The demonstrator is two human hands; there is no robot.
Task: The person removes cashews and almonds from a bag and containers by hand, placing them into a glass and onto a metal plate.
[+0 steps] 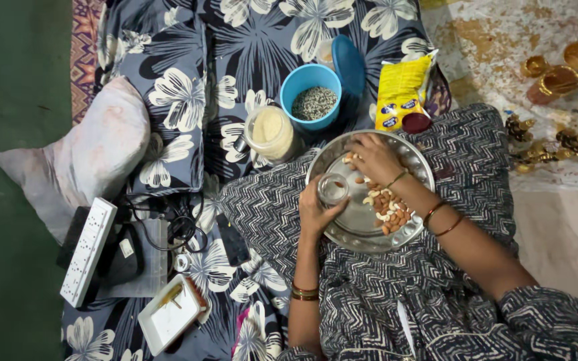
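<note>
Progress early: left hand [316,212] wrapped around small clear jar [333,188] at steel plate [409,160] rim, right hand [372,158] pinching nuts [388,207], jar near empty, most nuts on plate.

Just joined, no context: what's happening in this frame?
A person sits on a floral bedsheet with a steel plate of mixed nuts on their lap. The left hand holds a small glass jar over the plate; the right hand picks at nuts near the far rim.
</note>
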